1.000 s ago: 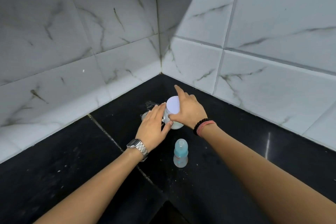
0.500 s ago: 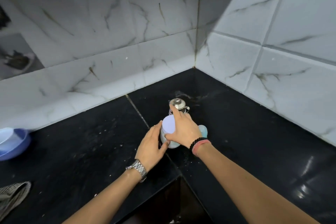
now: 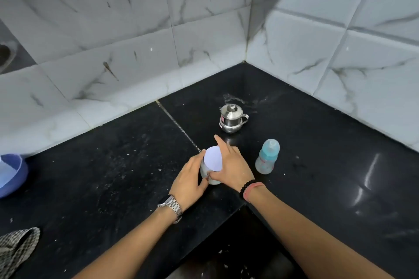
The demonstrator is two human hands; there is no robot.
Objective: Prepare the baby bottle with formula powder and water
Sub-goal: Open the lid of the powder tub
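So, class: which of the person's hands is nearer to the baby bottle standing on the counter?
The right hand. It grips the white-lidded jar just left of the baby bottle, not touching it. The left hand holds the jar's far side, farther away.

A black stone counter (image 3: 113,176) (speckled with white flecks) carries a steel pot (image 3: 231,118), baby bottle (image 3: 267,156), white-lidded jar (image 3: 212,165), blue bowl (image 3: 12,175) and checked cloth (image 3: 17,249).
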